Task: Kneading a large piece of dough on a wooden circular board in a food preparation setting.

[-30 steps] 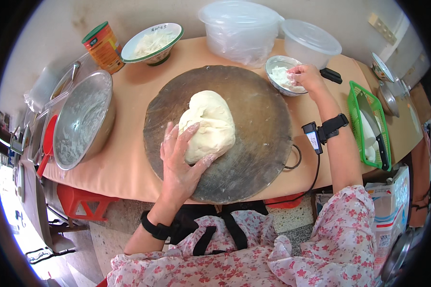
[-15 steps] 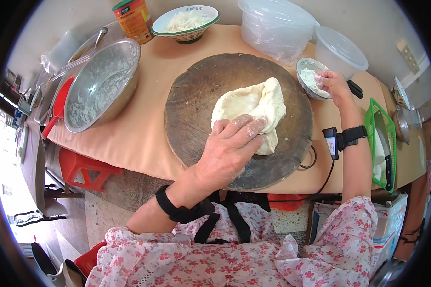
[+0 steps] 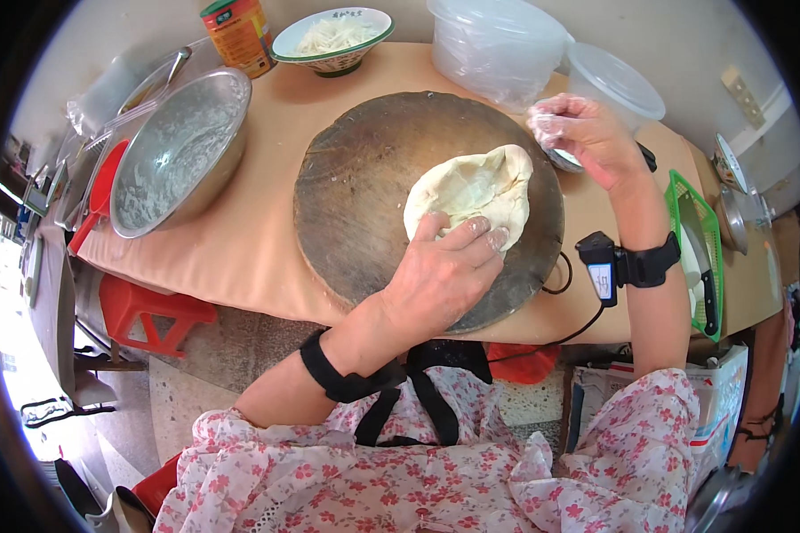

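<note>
A pale lump of dough (image 3: 471, 191), hollowed in the middle with a raised rim, lies on a round wooden board (image 3: 356, 195). My left hand (image 3: 444, 280) grips its near edge, floury fingertips curled over into the hollow. Up and to the right, my right hand (image 3: 587, 133) is in the air with its fingers pinched together and coated white, closed on some flour. Behind that hand, the flour bowl (image 3: 564, 161) is mostly hidden.
On the left stand a large floury metal bowl (image 3: 187, 151) and a red-handled scoop (image 3: 102, 191). Along the back are an orange tin (image 3: 240, 40), a bowl of white shreds (image 3: 333, 40) and clear plastic tubs (image 3: 502, 53). A green basket (image 3: 695, 258) with a knife (image 3: 709, 293) sits right.
My right hand has lifted out of the flour bowl and moved left toward the board. Under my left hand the dough has been turned and opened wider, its near flap no longer hanging out.
</note>
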Demonstrator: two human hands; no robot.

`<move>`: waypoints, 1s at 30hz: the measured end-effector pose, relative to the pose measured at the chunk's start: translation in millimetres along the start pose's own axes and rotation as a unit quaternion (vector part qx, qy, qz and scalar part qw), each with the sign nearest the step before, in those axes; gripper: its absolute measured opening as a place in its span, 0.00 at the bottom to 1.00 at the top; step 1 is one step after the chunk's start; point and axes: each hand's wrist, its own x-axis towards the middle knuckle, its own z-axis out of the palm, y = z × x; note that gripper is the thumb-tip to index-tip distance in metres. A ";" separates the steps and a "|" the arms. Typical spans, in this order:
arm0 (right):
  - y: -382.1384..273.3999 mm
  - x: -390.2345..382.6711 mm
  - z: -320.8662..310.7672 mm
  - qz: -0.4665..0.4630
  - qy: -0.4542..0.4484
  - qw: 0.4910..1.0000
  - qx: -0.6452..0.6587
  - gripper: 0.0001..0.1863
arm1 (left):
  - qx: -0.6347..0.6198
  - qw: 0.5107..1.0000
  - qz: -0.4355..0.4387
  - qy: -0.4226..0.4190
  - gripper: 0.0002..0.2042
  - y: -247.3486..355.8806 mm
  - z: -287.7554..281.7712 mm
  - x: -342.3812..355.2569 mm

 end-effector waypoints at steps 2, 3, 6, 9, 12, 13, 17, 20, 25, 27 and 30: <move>-6.5 -6.4 27.5 0.000 -0.046 0.999 -0.003 0.11 | -0.002 1.000 0.001 -0.003 0.10 -1.2 2.7 -1.0; -7.3 -10.0 38.4 -0.001 -0.046 0.999 -0.005 0.11 | -0.004 1.000 0.002 -0.007 0.10 -0.9 3.1 -1.2; -4.7 -17.1 59.7 0.009 -0.101 0.995 0.008 0.09 | -0.010 1.000 -0.003 -0.004 0.09 -0.6 2.7 -0.7; 2.4 -21.9 68.9 0.019 -0.106 0.994 0.011 0.08 | -0.015 1.000 -0.006 0.024 0.09 -0.8 7.6 -3.5; 14.2 -25.6 75.9 0.014 -0.092 0.996 -0.009 0.07 | -0.025 0.999 -0.014 0.032 0.09 -0.2 9.5 -6.1; 17.5 -26.4 77.5 0.003 -0.092 0.995 -0.024 0.07 | -0.026 0.999 -0.014 0.033 0.09 0.2 10.1 -6.4; 23.3 -25.7 83.3 -0.012 -0.073 0.993 -0.097 0.07 | 0.002 0.998 0.000 0.055 0.08 3.8 13.1 -8.6; 24.7 -23.5 86.6 -0.055 -0.056 0.979 -0.190 0.08 | 0.012 0.997 0.000 0.072 0.07 5.4 17.0 -12.3; 27.8 -23.3 80.0 -0.122 -0.040 0.934 -0.332 0.12 | 0.007 0.997 -0.008 0.082 0.05 7.6 17.9 -13.5; 25.9 -26.2 79.7 -0.122 -0.039 0.930 -0.343 0.13 | 0.007 0.997 -0.006 0.079 0.05 6.6 19.0 -14.9; 24.1 -27.9 80.5 -0.121 -0.031 0.923 -0.363 0.13 | 0.000 0.997 -0.004 0.083 0.05 6.7 17.8 -15.0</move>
